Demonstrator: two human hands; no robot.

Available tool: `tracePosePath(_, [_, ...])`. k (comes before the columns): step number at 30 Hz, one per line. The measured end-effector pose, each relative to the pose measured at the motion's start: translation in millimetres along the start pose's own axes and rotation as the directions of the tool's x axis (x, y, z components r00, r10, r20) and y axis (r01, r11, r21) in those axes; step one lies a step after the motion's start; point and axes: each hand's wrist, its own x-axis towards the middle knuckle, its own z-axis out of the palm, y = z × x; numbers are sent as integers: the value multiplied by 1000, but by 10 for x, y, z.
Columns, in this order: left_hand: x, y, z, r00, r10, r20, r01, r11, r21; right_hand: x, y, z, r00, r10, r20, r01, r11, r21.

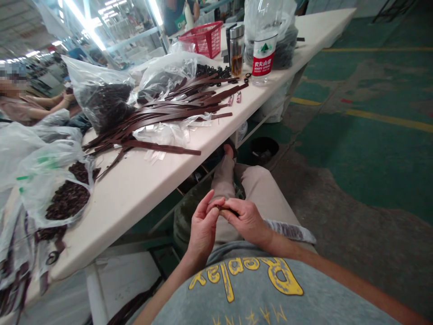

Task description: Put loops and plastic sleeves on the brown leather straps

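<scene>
Above my lap my left hand (204, 225) and my right hand (249, 221) meet at the fingertips. Both pinch a small dark brown piece (218, 207), mostly covered by the fingers, so its exact kind cannot be made out. Long brown strips (162, 110) lie in a loose pile on the table (135, 194), beyond my hands. A bag of small dark brown pieces (69, 194) stands open at the left. Across my lap, behind the right wrist, rests a plastic-wrapped bundle (291, 231).
On the table are clear bags of dark parts (104, 101), black rings (213, 72), a tea bottle (237, 52), a large plastic bottle (264, 56) and a red basket (206, 39). Scissors handles (52, 257) show at the near left. Another person's arms (47, 106) are across the table.
</scene>
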Motion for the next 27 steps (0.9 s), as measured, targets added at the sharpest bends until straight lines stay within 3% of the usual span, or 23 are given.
tracePosePath(5, [-3,-62,-40,996,87,-9,-87,994,71,-40,58,5,999,-42,12,43,994,-98])
tracePosePath(15, [25,-1,-107,985,125,-122,-113,988,102,-62,55,-70,983,47,176,17,937,-350])
tracePosePath(22, [30,-26,-99,987,115,-114,-102,988,117,-101,132,-66,968,31,249,105,853,-512])
tracePosePath(27, [-16,-60,-101,997,65,-49,-57,989,135,-101,144,-54,961,-44,273,173,866,-469])
